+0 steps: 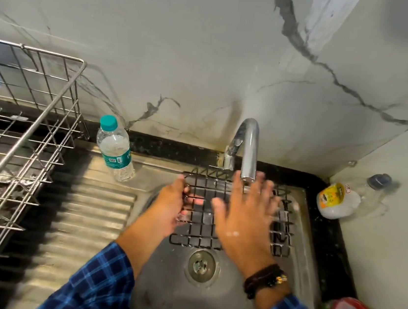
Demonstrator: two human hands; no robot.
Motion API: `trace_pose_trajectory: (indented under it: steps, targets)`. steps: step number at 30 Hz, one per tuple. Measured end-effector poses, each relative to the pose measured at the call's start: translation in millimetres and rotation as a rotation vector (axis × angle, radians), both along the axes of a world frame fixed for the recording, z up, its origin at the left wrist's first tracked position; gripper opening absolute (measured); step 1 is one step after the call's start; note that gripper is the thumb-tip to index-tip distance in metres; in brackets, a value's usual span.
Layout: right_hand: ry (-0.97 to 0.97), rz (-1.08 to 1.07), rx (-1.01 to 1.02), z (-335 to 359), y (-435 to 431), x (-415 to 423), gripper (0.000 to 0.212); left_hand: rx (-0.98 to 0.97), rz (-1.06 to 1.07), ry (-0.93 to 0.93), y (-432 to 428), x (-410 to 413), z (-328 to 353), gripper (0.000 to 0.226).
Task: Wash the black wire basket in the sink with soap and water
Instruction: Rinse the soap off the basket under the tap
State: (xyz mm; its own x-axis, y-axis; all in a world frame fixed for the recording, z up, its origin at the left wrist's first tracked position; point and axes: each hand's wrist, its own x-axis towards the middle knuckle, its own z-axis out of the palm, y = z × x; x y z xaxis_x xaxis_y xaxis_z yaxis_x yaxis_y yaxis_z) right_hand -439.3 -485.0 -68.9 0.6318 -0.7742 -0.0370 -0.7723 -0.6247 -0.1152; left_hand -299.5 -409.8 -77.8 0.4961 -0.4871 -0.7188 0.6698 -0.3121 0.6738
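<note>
Left hand (pixel 171 203): fingers clenched on the black wire basket's (pixel 202 221) left edge.
Right hand (pixel 244 218): fingers spread flat, released, over basket.
Sink (pixel 168 291): basket inside, under tap (pixel 248 149).

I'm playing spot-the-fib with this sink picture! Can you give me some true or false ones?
1. The left hand grips the black wire basket by its edge. True.
2. The clear plastic bottle with the teal cap lies flat. False: it stands upright.
3. The right hand is a closed fist. False: its fingers are spread open over the basket.
4. The curved steel tap reaches over the basket. True.
</note>
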Motion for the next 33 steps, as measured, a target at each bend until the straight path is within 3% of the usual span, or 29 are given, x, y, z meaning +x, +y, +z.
trace_pose_trajectory:
  steps: [3, 5, 8, 13, 15, 19, 21, 25, 29, 33]
  targets:
    - [0.006, 0.335, -0.015, -1, 34, 28, 0.07, -0.111, 0.023, 0.051, -2, -13, -3, 0.039]
    - [-0.003, 0.448, -0.065, 1, 32, 31, 0.064, -0.146, 0.012, 0.049, 1, -13, -1, 0.04]
    - [-0.023, 0.357, -0.035, 2, 2, 8, 0.066, -0.041, 0.078, 0.025, 1, 1, -8, 0.05]
    - [-0.02, -0.078, 0.096, -1, -44, -21, 0.078, -0.011, 0.119, -0.023, 8, 20, 0, 0.042]
    - [-0.018, -0.04, 0.042, 3, -24, -1, 0.08, -0.003, 0.121, -0.009, 3, 14, 5, 0.042]
    - [-0.017, 0.342, -0.067, 5, 37, 34, 0.074, -0.04, 0.122, 0.088, -4, 12, 4, 0.045]
    - [-0.017, 0.397, -0.111, 5, 34, 28, 0.068, -0.02, 0.11, 0.07, -1, 21, -1, 0.046]
    - [-0.011, 0.179, -0.003, -3, -7, -21, 0.064, -0.045, 0.162, 0.079, 10, 37, 1, 0.042]
    - [-0.016, -0.096, -0.026, -2, -8, -24, 0.068, -0.025, 0.11, 0.101, 0, 37, 6, 0.042]
    - [-0.068, 0.062, -0.141, 15, 21, 2, 0.065, -0.041, 0.007, 0.143, -17, 28, 21, 0.048]
